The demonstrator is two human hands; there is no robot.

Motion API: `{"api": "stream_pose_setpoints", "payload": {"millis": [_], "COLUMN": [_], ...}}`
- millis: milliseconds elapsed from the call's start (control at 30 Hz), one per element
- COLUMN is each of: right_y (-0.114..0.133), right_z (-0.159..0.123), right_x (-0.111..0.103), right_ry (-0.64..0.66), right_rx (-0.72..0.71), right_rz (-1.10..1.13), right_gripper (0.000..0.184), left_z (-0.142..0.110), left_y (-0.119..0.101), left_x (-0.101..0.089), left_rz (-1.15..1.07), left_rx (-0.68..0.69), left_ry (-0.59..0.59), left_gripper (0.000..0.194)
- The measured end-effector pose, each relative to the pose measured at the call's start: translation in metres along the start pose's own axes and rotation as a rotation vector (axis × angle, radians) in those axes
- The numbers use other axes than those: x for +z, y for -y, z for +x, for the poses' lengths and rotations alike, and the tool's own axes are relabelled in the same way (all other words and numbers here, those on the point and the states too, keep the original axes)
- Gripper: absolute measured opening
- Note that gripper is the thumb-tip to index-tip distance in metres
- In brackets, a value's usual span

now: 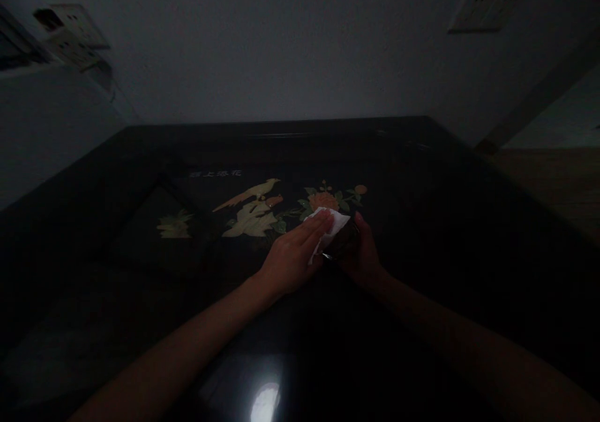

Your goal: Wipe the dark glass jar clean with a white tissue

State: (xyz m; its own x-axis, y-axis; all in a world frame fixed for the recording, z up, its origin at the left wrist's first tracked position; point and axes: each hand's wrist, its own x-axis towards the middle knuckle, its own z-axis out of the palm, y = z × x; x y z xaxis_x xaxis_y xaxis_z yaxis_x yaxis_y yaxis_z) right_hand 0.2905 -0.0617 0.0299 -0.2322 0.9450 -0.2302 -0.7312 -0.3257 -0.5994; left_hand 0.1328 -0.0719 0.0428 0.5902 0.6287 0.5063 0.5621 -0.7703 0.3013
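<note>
My left hand presses a white tissue against a dark object, its fingers closed over the tissue. My right hand grips that same dark object from the right side, thumb up along its edge. The object looks dark and partly shiny, with a small bright glint near its lower left; its kind is too dim to make out. Both hands are held over a glossy black tabletop, near the middle, in front of an inlaid orange flower.
The tabletop carries a pale bird picture, leaves and written characters. A light-coloured wall stands behind, with sockets at the left and a socket plate at the right. Wooden floor shows at the far right. The light is dim.
</note>
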Motion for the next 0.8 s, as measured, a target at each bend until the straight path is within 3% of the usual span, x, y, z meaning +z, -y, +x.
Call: {"api": "stream_pose_setpoints", "payload": {"millis": [467,800], "right_y": [0.0075,0.0001], "right_z": [0.0033,0.0012], "right_x": [-0.0016,-0.0006], "right_ry": [-0.029,0.056], "right_rx": [-0.001,-0.003], "right_rz": [0.026,-0.033], "right_gripper": [0.039,0.038], "left_z": [-0.0032,0.0011], "left_y": [0.008,0.0051], "left_x": [-0.0005,0.0026], "left_rz": [0.106,-0.011], "left_rx": [0.185,0.125], "left_ry": [-0.141,-0.027], "left_gripper": [0.046,0.054]}}
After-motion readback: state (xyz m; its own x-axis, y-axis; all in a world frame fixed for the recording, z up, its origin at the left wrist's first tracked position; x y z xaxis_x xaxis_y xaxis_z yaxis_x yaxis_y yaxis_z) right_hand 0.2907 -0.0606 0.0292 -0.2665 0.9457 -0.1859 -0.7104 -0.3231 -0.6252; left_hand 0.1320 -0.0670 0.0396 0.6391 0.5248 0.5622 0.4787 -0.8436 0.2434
